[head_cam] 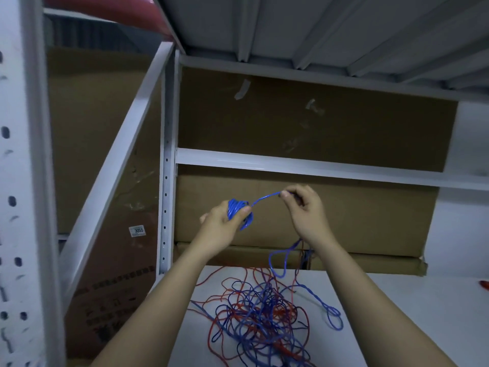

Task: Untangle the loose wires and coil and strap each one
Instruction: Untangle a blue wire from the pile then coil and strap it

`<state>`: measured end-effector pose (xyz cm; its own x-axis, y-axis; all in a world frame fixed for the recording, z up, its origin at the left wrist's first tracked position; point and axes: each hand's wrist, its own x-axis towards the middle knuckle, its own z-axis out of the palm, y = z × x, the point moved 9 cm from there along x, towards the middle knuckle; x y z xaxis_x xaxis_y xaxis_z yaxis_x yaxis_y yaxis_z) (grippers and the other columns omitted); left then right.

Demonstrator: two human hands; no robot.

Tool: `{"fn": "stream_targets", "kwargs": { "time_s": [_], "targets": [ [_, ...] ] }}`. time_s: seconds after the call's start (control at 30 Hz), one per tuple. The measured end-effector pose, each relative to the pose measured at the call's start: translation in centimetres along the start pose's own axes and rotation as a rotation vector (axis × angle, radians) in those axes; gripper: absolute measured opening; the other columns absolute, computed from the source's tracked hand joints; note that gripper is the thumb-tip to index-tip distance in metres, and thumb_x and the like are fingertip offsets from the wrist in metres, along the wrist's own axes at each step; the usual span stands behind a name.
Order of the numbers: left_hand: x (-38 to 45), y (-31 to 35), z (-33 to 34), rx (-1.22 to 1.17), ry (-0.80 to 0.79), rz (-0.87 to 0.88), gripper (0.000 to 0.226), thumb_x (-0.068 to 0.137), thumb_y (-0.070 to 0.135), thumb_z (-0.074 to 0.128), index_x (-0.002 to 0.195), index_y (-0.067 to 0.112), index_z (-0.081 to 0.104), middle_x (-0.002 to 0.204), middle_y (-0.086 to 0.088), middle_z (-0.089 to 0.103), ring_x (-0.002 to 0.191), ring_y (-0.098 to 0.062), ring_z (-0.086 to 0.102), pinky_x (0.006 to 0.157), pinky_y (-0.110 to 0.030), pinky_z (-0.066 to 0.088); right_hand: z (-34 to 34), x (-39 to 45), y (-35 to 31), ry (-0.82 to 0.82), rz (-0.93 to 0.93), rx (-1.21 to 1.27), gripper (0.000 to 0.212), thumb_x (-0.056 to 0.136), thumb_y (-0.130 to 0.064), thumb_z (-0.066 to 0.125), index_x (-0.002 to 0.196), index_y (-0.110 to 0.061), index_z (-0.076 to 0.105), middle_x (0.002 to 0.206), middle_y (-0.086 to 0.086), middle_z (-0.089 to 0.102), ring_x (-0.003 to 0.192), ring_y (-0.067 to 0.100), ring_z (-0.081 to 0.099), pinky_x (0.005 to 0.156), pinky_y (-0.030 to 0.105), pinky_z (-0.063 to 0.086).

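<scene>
My left hand point(225, 221) grips a small coil of blue wire point(236, 210), raised above the shelf. A short taut stretch of the same blue wire runs right from the coil to my right hand point(304, 205), which pinches it between thumb and fingertips. Below my right wrist the blue wire hangs down in a loop point(279, 262). On the white shelf surface point(397, 313) lies a tangled heap of red and blue wires point(259, 319), with one blue strand ending in a loop point(334, 317) at the right.
Brown cardboard boxes point(304, 215) stand against the back of the shelf. White metal uprights point(167, 160) and a diagonal brace point(113, 165) close off the left side. A small red object point(484, 284) lies at the right edge. A shelf underside hangs overhead.
</scene>
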<state>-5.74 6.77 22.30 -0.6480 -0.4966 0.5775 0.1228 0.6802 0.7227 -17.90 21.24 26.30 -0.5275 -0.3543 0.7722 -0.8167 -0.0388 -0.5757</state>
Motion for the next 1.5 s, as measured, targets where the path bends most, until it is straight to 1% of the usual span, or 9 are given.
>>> {"fn": "stream_targets", "kwargs": {
  "time_s": [0.2, 0.33, 0.43, 0.7, 0.9, 1.0, 1.2, 1.3, 1.5],
  "targets": [
    [-2.2, 0.8, 1.7, -0.533, -0.222, -0.049, 0.025, 0.078, 0.039, 0.065, 0.087, 0.015, 0.064, 0.067, 0.01, 0.065, 0.067, -0.003, 0.061, 0.07, -0.013, 0.049, 3.6, -1.1, 1.5, -0.046, -0.006, -0.357, 0.027, 0.097, -0.036, 0.049, 0.09, -0.024, 0.072, 0.084, -0.004, 0.062, 0.087, 0.017, 0.048, 0.081, 0.033, 0.033],
    [-2.0, -1.8, 0.6, -0.635, -0.089, -0.155, 0.029, 0.093, 0.034, 0.056, 0.068, 0.019, 0.053, 0.055, 0.009, 0.05, 0.06, -0.006, 0.05, 0.082, -0.027, 0.042, 8.7, -4.6, 3.4, -0.443, 0.066, -0.196, 0.029, 0.1, -0.04, 0.041, 0.089, -0.035, 0.067, 0.081, -0.022, 0.066, 0.081, -0.001, 0.057, 0.078, 0.029, 0.044],
    [-1.5, -4.7, -0.2, -0.74, 0.056, -0.283, 0.038, 0.098, 0.037, 0.046, 0.064, 0.02, 0.045, 0.052, 0.01, 0.043, 0.06, -0.009, 0.043, 0.088, -0.03, 0.032, 11.0, -7.7, 5.4, -0.641, 0.1, -0.213, 0.031, 0.102, -0.036, 0.037, 0.123, -0.026, 0.058, 0.084, -0.012, 0.065, 0.076, 0.002, 0.058, 0.07, 0.029, 0.048],
    [-2.2, -9.6, 1.2, -0.896, 0.266, -0.468, 0.036, 0.102, 0.025, 0.042, 0.069, 0.012, 0.05, 0.07, -0.002, 0.049, 0.072, -0.014, 0.047, 0.079, -0.028, 0.035, 13.1, -12.3, 6.8, -0.82, 0.127, -0.192, 0.022, 0.1, -0.043, 0.038, 0.113, -0.036, 0.054, 0.066, -0.008, 0.054, 0.065, 0.008, 0.054, 0.067, 0.034, 0.045],
    [-2.4, -9.2, 3.8, -0.431, 0.092, -0.395, 0.017, 0.102, 0.027, 0.043, 0.1, 0.011, 0.048, 0.097, -0.003, 0.054, 0.102, -0.021, 0.05, 0.087, -0.028, 0.041, 12.3, -12.2, 5.5, -0.832, 0.079, -0.125, 0.021, 0.101, -0.032, 0.041, 0.09, -0.044, 0.054, 0.062, -0.03, 0.053, 0.056, -0.004, 0.046, 0.057, 0.021, 0.035],
    [-2.4, -8.5, 4.8, 0.089, -0.06, -0.259, 0.031, 0.102, 0.038, 0.036, 0.117, 0.01, 0.037, 0.116, -0.007, 0.047, 0.122, -0.023, 0.035, 0.105, -0.032, 0.021, 10.7, -10.8, 4.7, -0.713, 0.076, 0.009, 0.023, 0.101, -0.024, 0.045, 0.095, -0.039, 0.062, 0.066, -0.034, 0.056, 0.062, -0.011, 0.049, 0.059, 0.01, 0.036],
    [-2.8, -7.0, 7.0, 0.288, -0.301, -0.036, 0.041, 0.095, 0.058, 0.033, 0.095, 0.018, 0.042, 0.085, 0.006, 0.043, 0.101, -0.011, 0.044, 0.096, -0.028, 0.015, 7.8, -8.5, 6.1, -0.513, 0.205, 0.174, 0.012, 0.09, -0.017, 0.065, 0.082, -0.026, 0.07, 0.057, -0.001, 0.057, 0.053, 0.018, 0.051, 0.056, 0.032, 0.045],
    [-3.4, -7.4, 7.9, 0.316, -0.397, 0.008, 0.051, 0.081, 0.072, 0.039, 0.081, 0.021, 0.038, 0.076, 0.008, 0.04, 0.084, -0.005, 0.04, 0.083, -0.026, 0.016, 7.5, -8.5, 7.0, -0.572, 0.227, 0.107, 0.012, 0.084, -0.02, 0.071, 0.075, -0.023, 0.064, 0.053, -0.015, 0.048, 0.051, 0.004, 0.04, 0.054, 0.02, 0.035],
    [-2.5, -7.6, 5.5, 0.47, -0.227, 0.096, 0.04, 0.09, 0.062, 0.041, 0.076, 0.025, 0.039, 0.069, 0.008, 0.045, 0.078, -0.006, 0.045, 0.077, -0.031, 0.014, 7.5, -10.3, 7.4, -0.709, 0.479, 0.362, 0.021, 0.089, -0.011, 0.048, 0.104, -0.008, 0.061, 0.082, 0.004, 0.068, 0.084, 0.018, 0.065, 0.08, 0.024, 0.048]
  ]
}}
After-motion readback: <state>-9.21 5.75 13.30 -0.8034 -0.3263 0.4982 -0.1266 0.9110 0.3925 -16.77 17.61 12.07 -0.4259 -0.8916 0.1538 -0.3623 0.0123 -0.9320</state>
